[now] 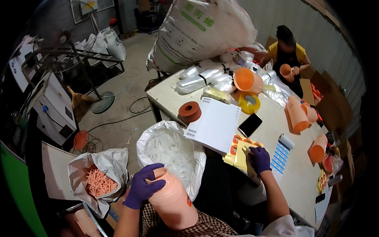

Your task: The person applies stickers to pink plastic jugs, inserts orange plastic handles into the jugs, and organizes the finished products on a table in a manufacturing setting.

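My left hand (145,186), in a purple glove, is wrapped round the neck of a peach plastic bottle (170,205). The bottle leans across my lap, open mouth up, and an orange-red sticker (189,201) shows on its side. My right hand (260,160), gloved in purple too, is over the right side of a yellow sticker sheet (243,156) at the table's near edge. Its fingers are curled in a pinch; whatever lies between them is hidden. More orange-and-yellow stickers (237,139) show beyond that sheet.
White papers (215,122), a phone (250,125), yellow tape (249,103) and several peach containers (297,114) lie on the table (276,118). Beside me stand a sack of clear rings (167,152) and one of peach pieces (100,181). Across the table a person (287,59) holds a container.
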A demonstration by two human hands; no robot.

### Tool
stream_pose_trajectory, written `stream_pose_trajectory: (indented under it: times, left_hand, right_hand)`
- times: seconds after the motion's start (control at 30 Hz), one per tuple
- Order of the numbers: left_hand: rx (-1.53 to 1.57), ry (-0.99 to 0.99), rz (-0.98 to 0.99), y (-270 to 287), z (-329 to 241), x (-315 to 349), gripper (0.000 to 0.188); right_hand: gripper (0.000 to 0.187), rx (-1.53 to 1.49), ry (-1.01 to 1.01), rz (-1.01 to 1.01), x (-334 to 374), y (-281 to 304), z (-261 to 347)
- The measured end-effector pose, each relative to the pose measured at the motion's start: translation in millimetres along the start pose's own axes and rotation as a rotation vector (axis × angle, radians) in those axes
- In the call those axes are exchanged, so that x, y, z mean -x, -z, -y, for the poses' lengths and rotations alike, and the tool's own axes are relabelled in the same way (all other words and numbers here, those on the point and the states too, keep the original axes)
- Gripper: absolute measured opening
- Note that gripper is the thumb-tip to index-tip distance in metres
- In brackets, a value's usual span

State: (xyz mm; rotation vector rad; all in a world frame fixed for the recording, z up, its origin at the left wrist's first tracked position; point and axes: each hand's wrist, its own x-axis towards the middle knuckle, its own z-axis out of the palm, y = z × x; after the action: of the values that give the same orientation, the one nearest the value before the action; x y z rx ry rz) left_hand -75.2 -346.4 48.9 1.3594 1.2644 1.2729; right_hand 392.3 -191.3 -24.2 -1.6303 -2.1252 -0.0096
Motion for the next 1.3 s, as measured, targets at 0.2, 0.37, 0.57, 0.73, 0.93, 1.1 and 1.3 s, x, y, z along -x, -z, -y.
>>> stream_pose_trajectory:
  times: [0.2, 0.37, 0.57, 0.73, 0.93, 1.1, 1.3]
  left_hand:
    - [0.21, 0.316, -0.067, -0.6, 64.1, 2.5, 0.045]
    - [0.153, 0.317, 0.042, -15.4, 68.6, -20.2, 0.049]
    - [0.114, 0.321, 0.099, -17.3, 73.2, -29.1, 0.044]
    - [-0.006, 0.138, -0.028, -22.2, 87.0, -27.7, 0.039]
    - [-0.017, 0.027, 0.122, -34.3, 55.0, -34.8, 0.021]
    - [-0.076, 0.124, 0.159, -28.6, 51.6, -29.5, 0.026]
    - [-0.131, 0.054, 0.058, -59.3, 79.3, -22.1, 0.022]
  right_hand:
    - [0.033, -0.31, 0.168, -0.063, -111.0, 1.1, 86.4]
    - [0.032, -0.192, 0.155, 0.147, -210.6, -59.6, 129.3]
    - [0.029, -0.007, 0.032, 0.234, -233.0, -108.2, 132.6]
    - [0.03, -0.004, 0.038, 0.206, -240.5, -122.1, 147.2]
    - [0.047, -0.183, -0.124, 0.06, -270.5, -138.2, 16.4]
    - [0.036, -0.844, -0.072, -0.223, -163.3, -31.8, 134.4]
    - [0.043, -0.393, 0.378, -0.092, 64.4, 31.3, 199.7]
